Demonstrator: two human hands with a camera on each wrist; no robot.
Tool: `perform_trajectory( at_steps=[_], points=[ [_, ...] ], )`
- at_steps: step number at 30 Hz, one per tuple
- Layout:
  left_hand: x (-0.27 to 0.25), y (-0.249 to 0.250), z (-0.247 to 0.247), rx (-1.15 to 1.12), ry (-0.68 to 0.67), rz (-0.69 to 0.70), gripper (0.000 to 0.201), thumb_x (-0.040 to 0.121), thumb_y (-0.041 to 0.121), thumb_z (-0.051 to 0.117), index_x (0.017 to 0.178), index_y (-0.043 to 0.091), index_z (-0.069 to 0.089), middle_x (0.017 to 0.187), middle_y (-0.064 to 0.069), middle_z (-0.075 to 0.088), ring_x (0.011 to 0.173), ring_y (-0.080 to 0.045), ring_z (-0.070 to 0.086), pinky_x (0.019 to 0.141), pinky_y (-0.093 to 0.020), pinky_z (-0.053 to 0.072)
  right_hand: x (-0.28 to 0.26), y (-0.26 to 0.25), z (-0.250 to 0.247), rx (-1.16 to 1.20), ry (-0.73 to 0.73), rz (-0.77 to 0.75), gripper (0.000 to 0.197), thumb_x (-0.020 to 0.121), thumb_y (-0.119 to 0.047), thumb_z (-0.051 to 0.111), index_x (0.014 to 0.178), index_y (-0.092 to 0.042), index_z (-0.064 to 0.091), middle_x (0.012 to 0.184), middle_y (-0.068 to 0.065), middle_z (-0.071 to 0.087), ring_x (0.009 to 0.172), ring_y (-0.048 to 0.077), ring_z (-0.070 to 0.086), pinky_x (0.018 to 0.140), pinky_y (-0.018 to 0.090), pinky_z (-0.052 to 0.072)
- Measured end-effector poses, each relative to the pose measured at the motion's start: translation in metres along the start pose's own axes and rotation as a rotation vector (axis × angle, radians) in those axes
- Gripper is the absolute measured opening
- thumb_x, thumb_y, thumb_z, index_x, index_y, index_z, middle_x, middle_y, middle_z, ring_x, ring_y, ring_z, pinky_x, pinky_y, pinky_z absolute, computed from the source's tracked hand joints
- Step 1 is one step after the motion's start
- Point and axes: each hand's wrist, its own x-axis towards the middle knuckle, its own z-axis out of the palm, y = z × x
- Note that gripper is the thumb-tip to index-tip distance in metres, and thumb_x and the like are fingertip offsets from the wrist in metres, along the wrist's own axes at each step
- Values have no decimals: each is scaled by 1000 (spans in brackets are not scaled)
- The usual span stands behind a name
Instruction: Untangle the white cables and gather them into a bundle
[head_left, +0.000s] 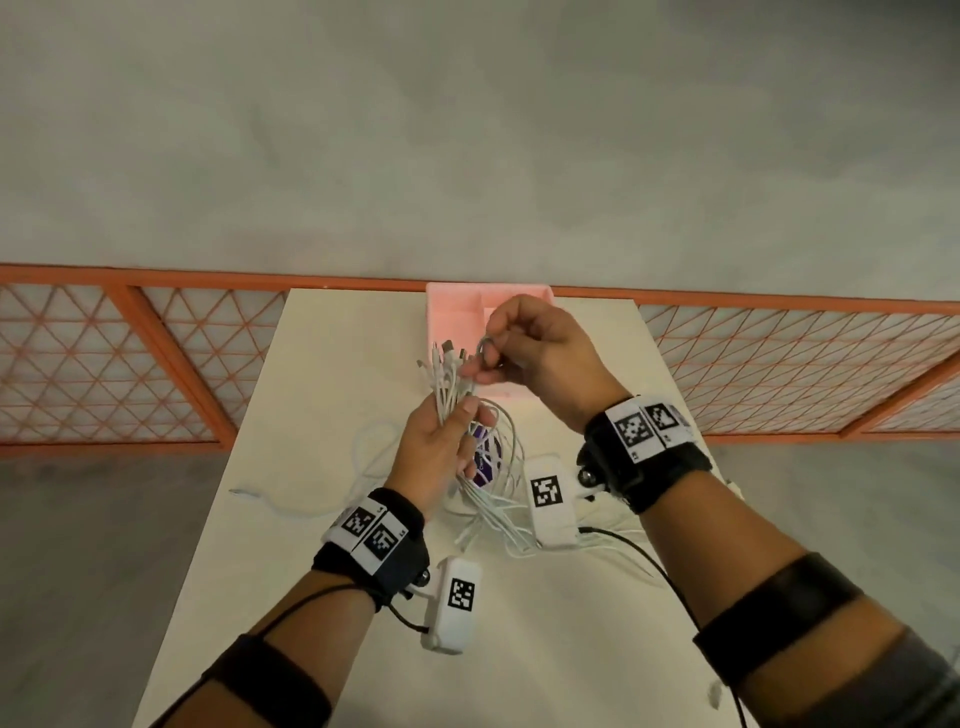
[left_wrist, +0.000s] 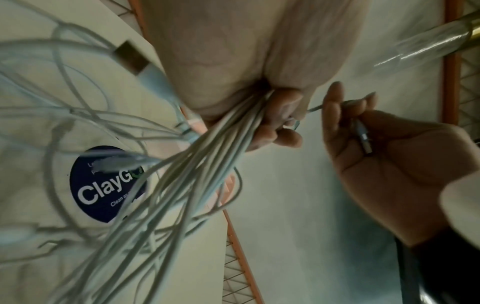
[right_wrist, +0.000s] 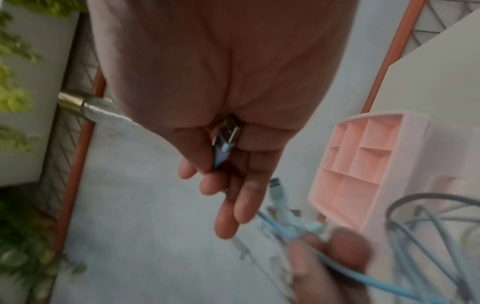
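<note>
The left hand (head_left: 441, 447) grips a sheaf of white cables (left_wrist: 207, 156) near their plug ends, fingers curled round them above the middle of the desk (head_left: 322, 374). At its two o'clock, the right hand (head_left: 540, 353) pinches one cable's plug (right_wrist: 226, 137), lifting that end toward the sheaf. Gathering looks well advanced: most ends are collected. Tails still hang looped and crossed at six o'clock, and one cable end (head_left: 244, 492) lies loose on the desk at eight o'clock.
</note>
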Motion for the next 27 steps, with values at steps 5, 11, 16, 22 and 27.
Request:
perform_trajectory(
  at_steps=[5,11,16,22,27],
  points=[
    [1,-25,-14,151,72,-71,19,101,21,55,92,5,59,70,1,62,41,-9,36,41,-25,37,9,-59,-17,304,260,-285,26,93,14,35,90,-3,54,68,11,52,82,37,70,77,41,55],
    [-6,-45,-36,181,145,-142,13,100,21,57,95,10,62,85,-8,68,41,-10,38,46,-27,40,16,-105,-53,219,578,-593,28,92,9,37,98,-5,61,78,8,61,97,33,69,83,38,52],
    [-5,-27,-31,93,167,-116,17,100,18,57,86,7,61,76,-6,61,41,-10,37,46,-27,38,15,-47,-55,-494,509,-357,25,87,-3,53,100,-12,72,89,1,71,84,15,64,80,26,49],
    [-7,2,-7,80,34,-16,17,101,14,55,89,8,66,72,-7,61,41,-12,35,41,-25,35,-23,42,-4,-703,38,188,58,94,-50,57,79,5,68,68,24,61,52,17,43,58,30,38],
    [-10,-1,-7,118,3,4,17,101,14,54,95,9,70,78,-8,67,42,-13,36,42,-25,36,-28,53,9,-331,147,206,38,91,-29,68,73,5,68,58,11,62,56,20,48,58,29,43]
  ],
)
